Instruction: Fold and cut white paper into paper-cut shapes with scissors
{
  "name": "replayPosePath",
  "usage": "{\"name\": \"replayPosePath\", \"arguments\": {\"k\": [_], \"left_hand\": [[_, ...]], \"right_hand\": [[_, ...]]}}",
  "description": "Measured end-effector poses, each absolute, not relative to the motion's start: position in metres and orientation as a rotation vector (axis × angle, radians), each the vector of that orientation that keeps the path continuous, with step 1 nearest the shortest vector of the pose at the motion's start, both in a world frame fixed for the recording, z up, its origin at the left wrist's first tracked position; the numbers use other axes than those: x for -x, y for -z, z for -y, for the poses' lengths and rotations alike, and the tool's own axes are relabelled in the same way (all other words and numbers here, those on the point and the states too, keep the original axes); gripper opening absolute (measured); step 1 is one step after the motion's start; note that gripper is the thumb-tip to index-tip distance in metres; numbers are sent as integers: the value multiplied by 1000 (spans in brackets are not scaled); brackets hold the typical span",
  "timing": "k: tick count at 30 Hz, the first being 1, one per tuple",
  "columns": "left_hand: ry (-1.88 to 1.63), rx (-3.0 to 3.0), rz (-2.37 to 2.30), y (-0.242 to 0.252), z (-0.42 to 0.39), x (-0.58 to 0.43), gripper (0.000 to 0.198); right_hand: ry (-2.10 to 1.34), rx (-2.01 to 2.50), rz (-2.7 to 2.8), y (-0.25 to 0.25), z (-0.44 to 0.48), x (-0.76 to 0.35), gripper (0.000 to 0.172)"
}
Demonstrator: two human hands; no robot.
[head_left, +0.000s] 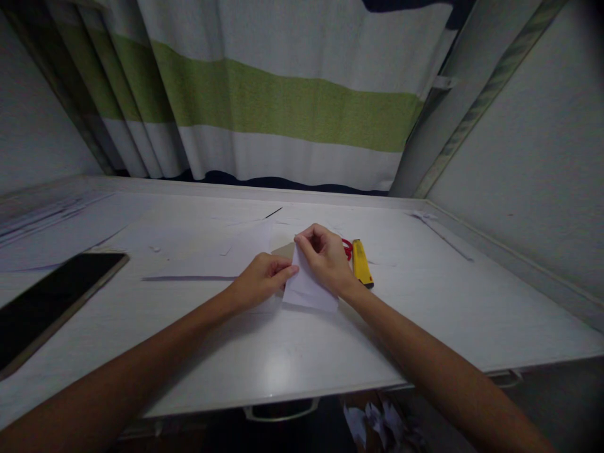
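A small folded piece of white paper (309,290) is held up just above the white desk. My left hand (267,277) pinches its left edge between thumb and fingers. Higher up, near the paper's top corner, my right hand (325,255) grips it with thumb and fingertips, covering part of the sheet. Just beyond my right hand lie the red handles of a pair of scissors (348,249), mostly hidden. A yellow utility knife (362,264) rests to the right of them. Behind my left hand, a larger white sheet (212,255) lies flat.
A dark-screened phone (56,302) lies at the left, below a stack of paper (61,220). A thin black pen or stick (274,212) is at the back. A long thin strip (446,238) lies at the right. The striped curtain (283,100) hangs behind the desk (226,377).
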State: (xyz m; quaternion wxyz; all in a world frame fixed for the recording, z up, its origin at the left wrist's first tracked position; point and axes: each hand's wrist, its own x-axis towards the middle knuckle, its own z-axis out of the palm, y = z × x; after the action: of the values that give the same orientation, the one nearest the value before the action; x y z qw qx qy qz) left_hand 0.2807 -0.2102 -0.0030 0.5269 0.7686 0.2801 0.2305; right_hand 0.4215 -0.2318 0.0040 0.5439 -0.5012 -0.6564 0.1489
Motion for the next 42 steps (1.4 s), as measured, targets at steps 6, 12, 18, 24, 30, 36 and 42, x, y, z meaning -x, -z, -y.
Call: {"name": "replayPosePath", "arguments": {"k": [6,12,18,24,30,36,42], "left_hand": [[-614,-1834,-642,4,213,-283,20],[-624,-1757,-693,6,213,-282,23],[-652,-1728,-731,7,209,-280,22],[-644,-1698,-716,5,209,-279,21],[-611,-1763,-701,-4,209,-276,19],[-875,-2027,-772,-21,206,-266,17],[-893,-2104,-649,-19,203,-266,15]], "right_hand": [[-182,1201,1558,-1,233,-419,13],[-320,1180,1525,-1,230,-420,14],[-741,1191,1600,-6,225,-429,25],[-864,1209,1576,-8,227,-434,31],[-765,1198,1715,-14,230,-434,34],[-738,1139,1869,-12,235,-429,33],[-646,1176,1986,-7,240,-422,28]]}}
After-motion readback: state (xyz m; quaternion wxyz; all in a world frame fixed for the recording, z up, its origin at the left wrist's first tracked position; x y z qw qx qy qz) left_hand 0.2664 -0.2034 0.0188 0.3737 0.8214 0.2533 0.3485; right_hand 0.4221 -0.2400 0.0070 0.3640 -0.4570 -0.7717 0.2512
